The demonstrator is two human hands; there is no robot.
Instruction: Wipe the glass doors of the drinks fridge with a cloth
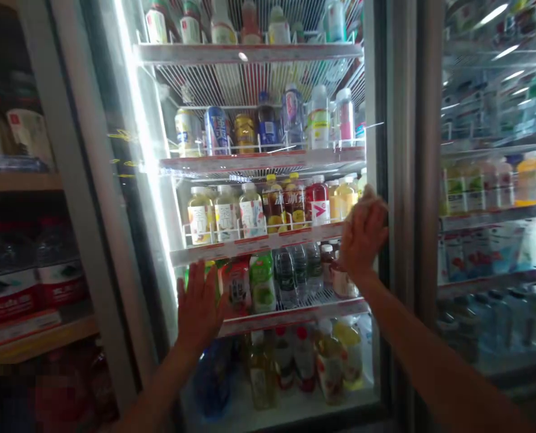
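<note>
The lit drinks fridge stands in front of me, seemingly behind a glass door [268, 165] with faint reflections on it. My left hand [200, 307] is open, fingers spread, in front of the lower-middle shelf and apparently flat on the glass. Near the door's right edge, my right hand [365, 237] is raised with its fingers over a pale, crumpled cloth [368, 197]. Most of that cloth is hidden beneath the fingers, and the hand is slightly blurred. Behind the hands are tea bottles [252, 210] and a green drink pack [262, 282].
A metal door frame [403, 198] separates this fridge from another stocked glass-fronted fridge [493, 210] on the right. To the left, a wooden shelf [38, 343] carries bottles with red labels [9, 276]. Large bottles [328, 367] stand at the fridge bottom.
</note>
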